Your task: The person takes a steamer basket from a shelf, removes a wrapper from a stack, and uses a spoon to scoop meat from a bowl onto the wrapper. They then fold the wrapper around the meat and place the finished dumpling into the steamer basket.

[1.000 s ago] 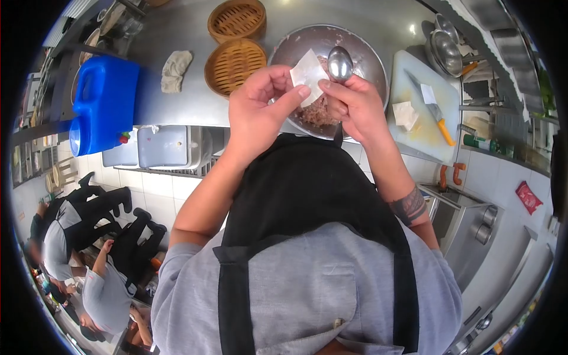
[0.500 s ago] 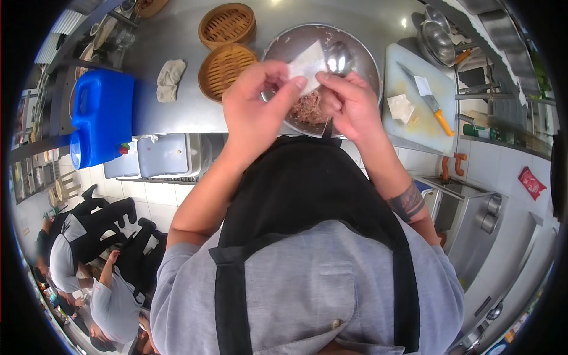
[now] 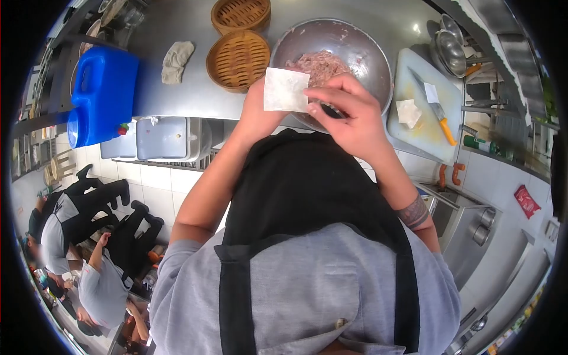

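A square white dumpling wrapper (image 3: 286,90) lies flat across my left hand (image 3: 255,113), which holds it from beneath; the wrapper hides most of those fingers. My right hand (image 3: 360,112) pinches the wrapper's right edge between thumb and fingertips. Below the right fingers shows a dark, shiny curved piece, perhaps part of a spoon. Both hands are over the near side of a large metal bowl (image 3: 378,53) containing pink minced meat (image 3: 319,64). On the white cutting board (image 3: 429,65) to the right are more wrappers (image 3: 408,113) and a yellow-handled knife (image 3: 439,111).
Two bamboo steamer baskets (image 3: 239,59) stand left of the bowl. Farther left are a crumpled cloth (image 3: 176,62) and a blue jug (image 3: 106,94) at the counter edge. Metal strainers (image 3: 449,53) sit at the back right. Other people (image 3: 103,290) are at lower left.
The wrapper has moved left and down, turning from tilted to flat over my left hand. My right hand has shifted down a little. The spoon's bright bowl no longer shows above the fingers.
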`<state>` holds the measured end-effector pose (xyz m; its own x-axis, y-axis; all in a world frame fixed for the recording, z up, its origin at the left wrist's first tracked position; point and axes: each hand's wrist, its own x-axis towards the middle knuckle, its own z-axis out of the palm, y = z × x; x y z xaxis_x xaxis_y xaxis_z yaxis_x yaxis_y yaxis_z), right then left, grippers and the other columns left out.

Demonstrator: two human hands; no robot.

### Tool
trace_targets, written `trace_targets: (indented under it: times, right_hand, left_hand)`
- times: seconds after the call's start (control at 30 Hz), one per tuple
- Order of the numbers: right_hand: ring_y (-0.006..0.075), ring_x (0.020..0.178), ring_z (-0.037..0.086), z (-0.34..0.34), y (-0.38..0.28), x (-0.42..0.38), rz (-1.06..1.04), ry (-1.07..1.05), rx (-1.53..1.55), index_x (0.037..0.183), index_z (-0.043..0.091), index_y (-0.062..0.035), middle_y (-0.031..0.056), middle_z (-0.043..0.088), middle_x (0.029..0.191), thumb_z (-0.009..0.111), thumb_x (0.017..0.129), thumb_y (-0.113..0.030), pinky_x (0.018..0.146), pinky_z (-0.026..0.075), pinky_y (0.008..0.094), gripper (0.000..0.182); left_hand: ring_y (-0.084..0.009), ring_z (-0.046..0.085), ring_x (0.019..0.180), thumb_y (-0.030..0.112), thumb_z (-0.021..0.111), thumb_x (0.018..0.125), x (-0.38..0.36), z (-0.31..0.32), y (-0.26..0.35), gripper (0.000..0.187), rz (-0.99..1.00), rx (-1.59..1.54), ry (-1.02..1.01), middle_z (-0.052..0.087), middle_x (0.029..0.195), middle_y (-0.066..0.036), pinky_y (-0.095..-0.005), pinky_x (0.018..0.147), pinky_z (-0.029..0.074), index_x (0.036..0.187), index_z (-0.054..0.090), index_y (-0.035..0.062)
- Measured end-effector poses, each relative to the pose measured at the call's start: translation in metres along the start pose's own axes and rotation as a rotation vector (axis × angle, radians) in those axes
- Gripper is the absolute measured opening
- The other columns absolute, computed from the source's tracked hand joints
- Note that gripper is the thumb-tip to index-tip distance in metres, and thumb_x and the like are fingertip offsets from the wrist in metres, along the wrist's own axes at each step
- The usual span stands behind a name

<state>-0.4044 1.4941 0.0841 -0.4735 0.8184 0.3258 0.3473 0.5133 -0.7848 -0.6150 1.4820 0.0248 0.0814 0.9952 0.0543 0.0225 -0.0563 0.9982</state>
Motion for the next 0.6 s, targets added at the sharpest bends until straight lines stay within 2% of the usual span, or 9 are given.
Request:
trace_targets:
  times: [0.13,0.2,0.23,0.33,0.37,0.47,0.5,0.57,0.6]
  right_hand:
    - [0.0223,0.084,0.067,0.001,-0.012,0.004,0.078,-0.073,-0.046,0.121,0.077,-0.0174,0.0049,0.061,0.107,0.078,0.086,-0.008,0.075,0.056,0.0352,0.036]
    - [0.0246,0.085,0.068,0.007,-0.012,0.001,0.094,-0.26,-0.14,0.121,0.076,-0.0173,0.0065,0.061,0.109,0.076,0.089,-0.011,0.074,0.056,0.0373,0.033]
    - [0.0297,0.088,0.069,0.007,-0.014,-0.001,0.137,-0.284,-0.12,0.122,0.074,-0.0136,0.0083,0.061,0.111,0.072,0.092,-0.01,0.078,0.056,0.0404,0.031]
    - [0.0264,0.091,0.066,-0.006,-0.012,-0.009,0.127,-0.202,-0.003,0.12,0.072,-0.0029,0.0087,0.06,0.109,0.07,0.096,-0.009,0.08,0.054,0.0363,0.025]
    - [0.0267,0.091,0.066,-0.015,-0.005,-0.016,0.049,-0.146,-0.097,0.116,0.072,-0.0011,0.0096,0.061,0.106,0.069,0.098,-0.009,0.079,0.053,0.0358,0.02]
    - [0.0412,0.098,0.067,-0.052,-0.002,-0.019,0.748,-0.324,-0.394,0.102,0.069,-0.0001,0.0212,0.067,0.101,0.064,0.099,-0.013,0.083,0.053,0.0483,0.014]
    - [0.0412,0.098,0.067,-0.059,0.01,-0.026,0.761,-0.328,-0.396,0.102,0.069,-0.0001,0.0212,0.067,0.101,0.064,0.099,-0.013,0.083,0.053,0.0483,0.014]
    - [0.0406,0.092,0.066,-0.064,0.044,-0.039,0.49,-0.241,-0.558,0.097,0.073,-0.002,0.0193,0.069,0.094,0.061,0.103,-0.021,0.078,0.054,0.0483,0.023]
    - [0.0406,0.092,0.066,-0.062,0.059,-0.037,0.498,-0.241,-0.559,0.097,0.073,-0.002,0.0193,0.069,0.094,0.061,0.103,-0.021,0.078,0.054,0.0483,0.023]
  left_hand:
    - [-0.0182,0.072,0.105,0.005,0.078,0.087,-0.007,-0.002,-0.011,0.038,-0.044,0.092,-0.046,0.077,0.116,-0.009,-0.033,0.091,0.056,0.124,0.071,0.0036]
    - [-0.0181,0.073,0.104,0.006,0.077,0.087,-0.009,-0.001,-0.01,0.035,-0.06,0.051,-0.059,0.077,0.114,-0.009,-0.0333,0.09,0.056,0.122,0.072,0.0035]
    - [-0.018,0.073,0.102,0.006,0.077,0.088,-0.011,0.0,-0.009,0.032,-0.078,0.013,-0.062,0.077,0.113,-0.009,-0.0335,0.089,0.056,0.12,0.073,0.0034]
    - [-0.0183,0.074,0.1,0.008,0.078,0.088,-0.02,-0.006,-0.016,0.026,-0.125,0.101,-0.071,0.079,0.108,-0.008,-0.033,0.088,0.056,0.114,0.076,0.0039]
    - [-0.0183,0.075,0.097,0.011,0.079,0.088,-0.025,-0.008,-0.016,0.023,-0.131,0.126,-0.053,0.079,0.104,-0.008,-0.0324,0.086,0.056,0.11,0.078,0.0043]
    - [-0.017,0.075,0.091,0.016,0.084,0.087,-0.031,-0.015,-0.03,0.022,-0.121,0.146,0.03,0.08,0.098,-0.008,-0.0329,0.083,0.057,0.104,0.08,0.0032]
    - [-0.0166,0.075,0.091,0.016,0.084,0.088,-0.03,-0.017,-0.036,0.022,-0.062,0.166,0.037,0.08,0.1,-0.008,-0.0331,0.083,0.057,0.105,0.08,0.003]
    - [-0.0164,0.075,0.092,0.015,0.084,0.088,-0.023,-0.012,-0.044,0.022,-0.07,0.172,0.093,0.08,0.1,-0.008,-0.0327,0.084,0.057,0.106,0.079,0.0027]
    - [-0.0162,0.075,0.092,0.013,0.084,0.088,-0.017,-0.01,-0.049,0.023,-0.071,0.189,0.157,0.08,0.1,-0.008,-0.0324,0.084,0.057,0.107,0.079,0.0024]
